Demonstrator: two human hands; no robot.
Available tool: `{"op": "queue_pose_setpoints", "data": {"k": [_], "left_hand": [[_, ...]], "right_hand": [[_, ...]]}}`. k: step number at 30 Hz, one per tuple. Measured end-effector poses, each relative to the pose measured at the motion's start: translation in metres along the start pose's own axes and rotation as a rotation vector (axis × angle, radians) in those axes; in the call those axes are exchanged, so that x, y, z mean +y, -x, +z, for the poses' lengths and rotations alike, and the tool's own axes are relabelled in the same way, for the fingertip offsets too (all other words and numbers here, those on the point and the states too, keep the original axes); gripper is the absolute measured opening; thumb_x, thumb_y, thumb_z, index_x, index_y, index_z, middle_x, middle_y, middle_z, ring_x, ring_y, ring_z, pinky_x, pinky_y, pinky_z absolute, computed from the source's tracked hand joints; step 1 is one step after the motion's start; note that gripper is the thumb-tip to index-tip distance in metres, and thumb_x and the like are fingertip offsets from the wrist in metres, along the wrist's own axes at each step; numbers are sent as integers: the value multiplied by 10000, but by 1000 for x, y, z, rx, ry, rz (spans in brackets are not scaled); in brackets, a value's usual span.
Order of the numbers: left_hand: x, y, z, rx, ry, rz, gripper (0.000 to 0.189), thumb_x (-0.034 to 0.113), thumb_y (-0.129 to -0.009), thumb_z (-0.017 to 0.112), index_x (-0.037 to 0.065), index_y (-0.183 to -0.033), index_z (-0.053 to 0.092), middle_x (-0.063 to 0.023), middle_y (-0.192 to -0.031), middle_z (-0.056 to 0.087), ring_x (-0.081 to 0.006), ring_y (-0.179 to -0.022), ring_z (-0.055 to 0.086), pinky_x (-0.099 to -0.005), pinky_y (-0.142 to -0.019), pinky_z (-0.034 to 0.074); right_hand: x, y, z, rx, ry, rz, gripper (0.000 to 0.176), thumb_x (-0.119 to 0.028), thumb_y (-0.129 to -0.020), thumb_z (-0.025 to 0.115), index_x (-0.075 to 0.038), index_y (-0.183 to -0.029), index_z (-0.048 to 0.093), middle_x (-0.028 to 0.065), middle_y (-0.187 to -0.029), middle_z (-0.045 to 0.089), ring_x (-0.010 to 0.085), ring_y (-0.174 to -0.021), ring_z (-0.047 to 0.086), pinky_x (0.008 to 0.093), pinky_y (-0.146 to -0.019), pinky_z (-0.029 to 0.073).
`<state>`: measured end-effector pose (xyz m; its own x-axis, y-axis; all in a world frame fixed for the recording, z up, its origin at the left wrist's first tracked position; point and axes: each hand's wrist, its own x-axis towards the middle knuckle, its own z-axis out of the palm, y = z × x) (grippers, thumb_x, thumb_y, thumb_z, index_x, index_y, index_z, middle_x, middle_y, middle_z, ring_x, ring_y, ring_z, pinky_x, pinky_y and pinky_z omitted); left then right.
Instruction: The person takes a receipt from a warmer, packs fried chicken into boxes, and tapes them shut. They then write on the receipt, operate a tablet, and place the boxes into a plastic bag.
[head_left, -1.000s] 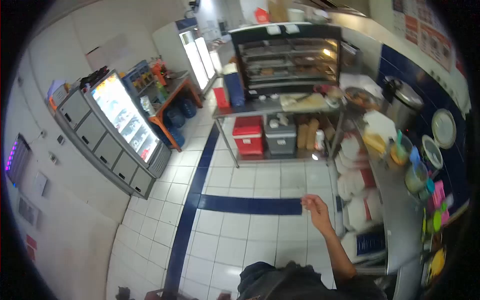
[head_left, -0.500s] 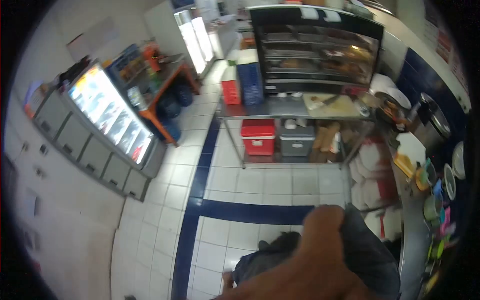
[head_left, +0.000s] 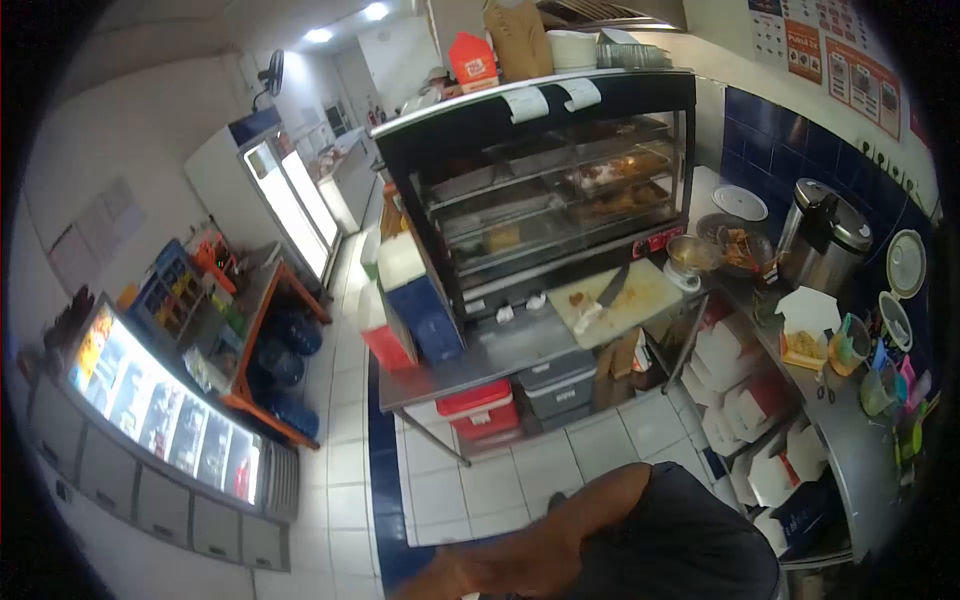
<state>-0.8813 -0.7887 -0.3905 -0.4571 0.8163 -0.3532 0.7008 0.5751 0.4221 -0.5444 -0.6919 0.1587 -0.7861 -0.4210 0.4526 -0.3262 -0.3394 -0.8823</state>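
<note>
My right arm crosses the bottom of the head view, with a dark sleeve at the upper arm. My right hand is at the lower edge, blurred and partly cut off, so its fingers and anything in them cannot be made out. My left hand is out of view. Beyond the arm stands a steel table. It bears a cutting board with a knife and food scraps. A red cooler box and grey bins sit underneath. Neither is touched by the visible arm.
A glass food warmer stands on the table beside upright boxes. Along the right runs a counter with an open takeaway box; folded cartons fill the shelf below. A lit drinks fridge lines the left.
The view has tilted up and swung right, bringing the steel table and right counter nearer. My right arm, sharply bent before, now stretches further left along the bottom edge.
</note>
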Motion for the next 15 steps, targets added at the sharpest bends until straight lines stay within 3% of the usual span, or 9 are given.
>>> {"op": "queue_pose_setpoints", "data": {"k": [2,3,5,9,15], "left_hand": [[20,-33,10,-71,-19,-1,298,334,-875,596,57,-964,659,-153,-987,672,-274,-922,640,-413,-794,512],[27,-46,18,-109,-18,-9,292,331,-874,599,58,-956,662,-152,-980,674,-274,-916,641,-413,-790,513],[38,-62,32,-185,-6,-45,280,324,-871,604,60,-939,668,-149,-965,678,-272,-906,643,-413,-782,515],[40,-83,47,-257,34,-137,257,309,-865,614,64,-905,679,-145,-936,685,-268,-886,648,-413,-766,519],[17,-122,44,-269,5,-171,228,287,-856,629,69,-854,695,-138,-892,697,-262,-856,655,-413,-743,525]], "right_hand": [[48,-16,-18,-173,-517,-386,1110,-834,-827,97,66,-1427,344,231,-1406,451,327,-1279,460,450,-985,454],[26,-13,-17,-180,-496,-391,1110,-834,-827,97,66,-1427,344,231,-1406,451,327,-1279,460,450,-985,454],[-25,5,-4,326,-622,-420,1083,-790,-863,116,120,-1418,305,318,-1306,502,382,-1194,539,479,-896,509],[-33,29,-72,268,-502,-464,1072,-779,-871,125,131,-1408,307,331,-1274,514,394,-1161,555,486,-887,511],[-41,43,-116,339,-422,-539,1056,-762,-884,139,148,-1392,310,351,-1226,532,413,-1112,579,496,-875,515]]}}
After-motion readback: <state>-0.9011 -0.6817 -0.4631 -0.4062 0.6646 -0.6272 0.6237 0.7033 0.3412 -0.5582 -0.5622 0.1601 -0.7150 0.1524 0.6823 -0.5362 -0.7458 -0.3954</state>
